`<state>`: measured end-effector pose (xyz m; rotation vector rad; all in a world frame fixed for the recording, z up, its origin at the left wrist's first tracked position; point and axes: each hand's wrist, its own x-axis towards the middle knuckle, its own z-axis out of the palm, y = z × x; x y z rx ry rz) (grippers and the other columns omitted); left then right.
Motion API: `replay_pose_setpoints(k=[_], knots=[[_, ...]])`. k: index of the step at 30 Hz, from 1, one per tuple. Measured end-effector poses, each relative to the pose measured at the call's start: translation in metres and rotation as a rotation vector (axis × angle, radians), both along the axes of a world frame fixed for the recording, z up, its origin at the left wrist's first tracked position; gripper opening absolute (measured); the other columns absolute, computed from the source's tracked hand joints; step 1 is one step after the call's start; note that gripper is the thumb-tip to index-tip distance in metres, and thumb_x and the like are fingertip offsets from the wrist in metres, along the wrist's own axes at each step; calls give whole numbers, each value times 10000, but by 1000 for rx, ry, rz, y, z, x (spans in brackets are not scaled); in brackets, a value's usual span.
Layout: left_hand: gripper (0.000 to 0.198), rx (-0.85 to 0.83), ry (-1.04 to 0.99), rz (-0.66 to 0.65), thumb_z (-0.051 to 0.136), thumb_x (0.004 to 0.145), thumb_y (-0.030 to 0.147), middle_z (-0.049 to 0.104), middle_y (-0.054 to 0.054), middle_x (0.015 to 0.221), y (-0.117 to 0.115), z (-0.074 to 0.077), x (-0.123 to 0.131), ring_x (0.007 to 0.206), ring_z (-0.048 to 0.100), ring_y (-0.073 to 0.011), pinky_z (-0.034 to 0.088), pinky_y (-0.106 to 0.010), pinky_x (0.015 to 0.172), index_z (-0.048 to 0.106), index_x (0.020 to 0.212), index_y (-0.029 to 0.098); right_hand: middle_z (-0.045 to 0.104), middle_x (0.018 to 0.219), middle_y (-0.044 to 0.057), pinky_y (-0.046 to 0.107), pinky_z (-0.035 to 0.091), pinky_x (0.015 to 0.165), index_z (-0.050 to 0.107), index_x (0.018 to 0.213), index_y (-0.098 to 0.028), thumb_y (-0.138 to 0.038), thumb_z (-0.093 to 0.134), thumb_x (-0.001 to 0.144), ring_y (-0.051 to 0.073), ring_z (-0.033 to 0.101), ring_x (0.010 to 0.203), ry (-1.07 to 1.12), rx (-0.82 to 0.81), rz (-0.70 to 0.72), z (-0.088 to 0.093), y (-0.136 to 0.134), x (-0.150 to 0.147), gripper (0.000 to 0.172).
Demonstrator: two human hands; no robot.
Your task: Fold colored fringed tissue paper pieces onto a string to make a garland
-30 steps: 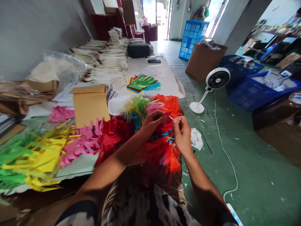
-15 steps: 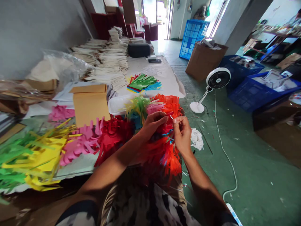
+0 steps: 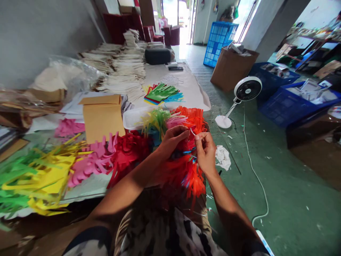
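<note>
- The right hand pinches one end of a white strip; the left hand pinches the other, seemingly controlling both ends.
- The strip bows between them, over red-orange fringes near the bench, probably for easy reach.

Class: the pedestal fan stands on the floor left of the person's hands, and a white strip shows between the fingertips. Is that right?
Wrong side: the head view shows the pedestal fan standing to the right of the hands. The white strip is correct.
</note>
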<state>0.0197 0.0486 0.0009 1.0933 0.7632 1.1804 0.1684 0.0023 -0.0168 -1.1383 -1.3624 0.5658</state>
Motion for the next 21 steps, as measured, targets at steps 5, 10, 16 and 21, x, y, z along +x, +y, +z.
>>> replay_pose_setpoints(k=[5,10,16,21], knots=[[217,13,20,8,852,825,387,657,-11,743,-1,2,-2,667,579,-140,497,-303,652,719,875,223,539,796,-28,305,371,696,570,920,-241,-440,525,1059,155,498,723,0,-9,-1,-2,1,0,246],[268,38,41,24,870,794,438,667,-14,746,-1,1,-4,662,571,-151,503,-307,639,721,877,232,540,795,-29,304,363,689,574,916,-239,-447,523,1056,154,492,719,14,-24,-3,-4,2,0,256],[381,130,143,70,898,727,482,684,4,767,2,-6,-1,660,566,-114,453,-236,606,713,877,184,528,776,-33,304,357,669,578,911,-235,-460,534,1050,148,475,693,45,-54,-8,-5,3,0,268],[314,225,265,83,834,805,443,672,15,740,-1,-8,0,627,541,-95,413,-211,583,711,919,178,489,745,-37,296,357,641,568,897,-240,-490,540,1039,149,441,665,99,-92,10,-5,3,1,288]])
